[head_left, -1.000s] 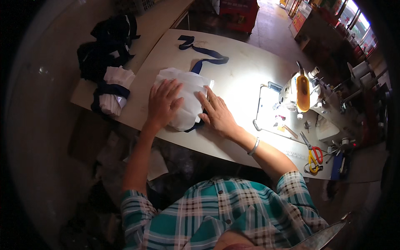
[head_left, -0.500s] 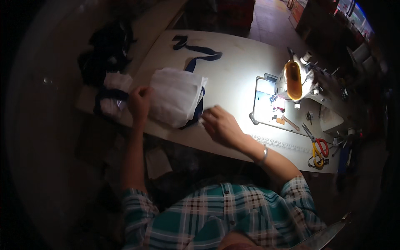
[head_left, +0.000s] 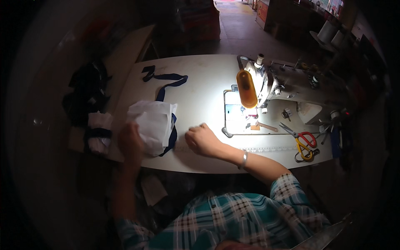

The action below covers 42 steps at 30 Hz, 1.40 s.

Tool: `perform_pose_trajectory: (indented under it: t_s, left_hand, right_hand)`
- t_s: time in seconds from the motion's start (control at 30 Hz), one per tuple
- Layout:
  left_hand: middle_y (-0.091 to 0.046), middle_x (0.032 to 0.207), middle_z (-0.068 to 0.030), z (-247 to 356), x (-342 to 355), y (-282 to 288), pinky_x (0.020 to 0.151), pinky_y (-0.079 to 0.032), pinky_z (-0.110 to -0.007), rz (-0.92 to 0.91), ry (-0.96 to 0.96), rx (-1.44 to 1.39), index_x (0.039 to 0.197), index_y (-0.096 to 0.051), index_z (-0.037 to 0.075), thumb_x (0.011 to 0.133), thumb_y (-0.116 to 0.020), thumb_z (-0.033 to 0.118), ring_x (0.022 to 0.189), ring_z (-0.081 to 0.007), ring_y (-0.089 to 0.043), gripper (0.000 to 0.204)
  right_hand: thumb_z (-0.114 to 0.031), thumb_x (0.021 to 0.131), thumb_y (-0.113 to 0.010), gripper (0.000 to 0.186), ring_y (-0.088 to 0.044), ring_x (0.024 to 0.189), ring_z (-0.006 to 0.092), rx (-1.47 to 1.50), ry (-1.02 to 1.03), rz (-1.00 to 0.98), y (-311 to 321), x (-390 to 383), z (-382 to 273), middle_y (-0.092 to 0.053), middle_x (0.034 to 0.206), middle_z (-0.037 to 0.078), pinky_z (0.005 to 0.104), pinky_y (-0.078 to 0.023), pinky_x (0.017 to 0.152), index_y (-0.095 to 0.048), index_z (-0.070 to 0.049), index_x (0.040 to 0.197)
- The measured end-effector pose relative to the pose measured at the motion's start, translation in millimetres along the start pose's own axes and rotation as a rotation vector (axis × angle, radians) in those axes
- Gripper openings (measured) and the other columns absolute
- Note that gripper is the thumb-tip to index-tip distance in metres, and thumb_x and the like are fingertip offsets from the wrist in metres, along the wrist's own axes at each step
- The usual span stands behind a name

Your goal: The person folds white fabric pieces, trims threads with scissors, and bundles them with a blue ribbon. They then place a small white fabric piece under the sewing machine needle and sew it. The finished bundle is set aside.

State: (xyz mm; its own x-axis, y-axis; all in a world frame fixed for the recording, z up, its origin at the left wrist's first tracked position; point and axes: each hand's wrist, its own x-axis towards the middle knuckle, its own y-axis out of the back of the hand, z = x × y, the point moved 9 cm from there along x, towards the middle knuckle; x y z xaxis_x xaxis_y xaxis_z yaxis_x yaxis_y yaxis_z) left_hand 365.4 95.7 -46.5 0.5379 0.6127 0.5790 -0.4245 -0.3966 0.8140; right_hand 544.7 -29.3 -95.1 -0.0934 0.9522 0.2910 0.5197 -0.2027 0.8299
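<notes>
A stack of white cloth pieces (head_left: 153,125) lies on the left part of the table, with a dark blue fabric strip (head_left: 173,135) running along its right side. At the stack's left edge is my left hand (head_left: 131,139), smeared by motion and touching or just above the cloth. What its fingers do is not clear. To the right of the stack, apart from it, my right hand (head_left: 203,140) is held low over the table with its fingers curled in. Nothing shows in it. A longer dark blue strip (head_left: 173,79) trails from behind the stack toward the far left.
A sewing machine (head_left: 287,85) with a lit lamp stands at the right. Scissors with red and yellow handles (head_left: 303,143) lie near a ruler (head_left: 266,149) on the table (head_left: 200,83). A bundle of white cloth (head_left: 99,143) with a dark band sits at the left edge.
The whole view has shifted, showing more of the sewing machine. My right hand has moved away from the blue strip at the stack's side, and my left hand now overlaps the stack's left edge.
</notes>
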Motion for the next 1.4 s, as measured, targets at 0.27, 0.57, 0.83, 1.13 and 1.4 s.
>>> perform_pose_trajectory:
  t_s: [0.27, 0.57, 0.83, 1.13, 1.4]
  left_hand:
    - [-0.06, 0.099, -0.0129, 23.9, -8.9, -1.9, 0.074, -0.047, -0.045, -0.025, 0.003, -0.131, 0.12, -0.054, 0.004, 0.087, -0.071, 0.023, 0.089, -0.0308, -0.06, 0.042]
    - [-0.06, 0.078, -0.0125, 4.3, 8.8, -21.6, 0.068, -0.049, -0.037, -0.248, 0.22, -0.379, 0.097, -0.06, 0.001, 0.086, -0.071, 0.019, 0.07, -0.0227, -0.059, 0.024]
    - [-0.064, 0.08, -0.0086, 196.6, 8.6, -23.9, 0.05, -0.045, -0.027, -0.694, 0.379, -1.22, 0.107, -0.055, -0.003, 0.092, -0.063, 0.019, 0.059, -0.0116, -0.057, 0.027]
    - [-0.058, 0.095, -0.0118, 256.8, 13.1, -60.2, 0.071, -0.049, -0.034, -0.345, -0.159, -0.617, 0.109, -0.058, 0.0, 0.084, -0.069, 0.009, 0.081, -0.0255, -0.06, 0.028]
    - [-0.053, 0.087, -0.0076, 271.0, 30.7, -103.8, 0.07, -0.046, -0.031, -0.653, -0.147, -0.678, 0.103, -0.063, 0.001, 0.078, -0.075, 0.007, 0.074, -0.0191, -0.054, 0.028]
  right_hand:
    - [-0.005, 0.081, -0.067, 0.01, -0.058, 0.07, 0.0256, 0.323, 0.041, -0.002, 63.4, -120.9, -13.4, -0.058, 0.076, 0.008, 0.0353, -0.045, 0.068, -0.058, -0.005, 0.086]
    - [-0.001, 0.079, -0.068, 0.009, -0.06, 0.066, 0.0246, 0.245, -0.08, 0.147, 109.3, -180.8, -2.0, -0.059, 0.07, 0.009, 0.0354, -0.047, 0.067, -0.062, -0.003, 0.084]
    - [-0.006, 0.084, -0.066, 0.006, -0.061, 0.07, 0.0283, 0.191, -0.098, 0.155, 113.0, -198.9, 28.7, -0.061, 0.074, 0.012, 0.0373, -0.048, 0.07, -0.062, -0.001, 0.083]
    - [-0.008, 0.088, -0.06, 0.009, -0.063, 0.076, 0.0294, 0.085, -0.117, 0.132, 137.1, -182.3, 76.2, -0.064, 0.081, 0.015, 0.0387, -0.049, 0.074, -0.064, 0.0, 0.09]
    - [-0.004, 0.085, -0.058, 0.024, -0.056, 0.08, 0.0229, -0.242, 0.032, 0.086, 118.9, -126.1, 100.9, -0.057, 0.078, 0.007, 0.035, -0.042, 0.082, -0.069, -0.006, 0.106]
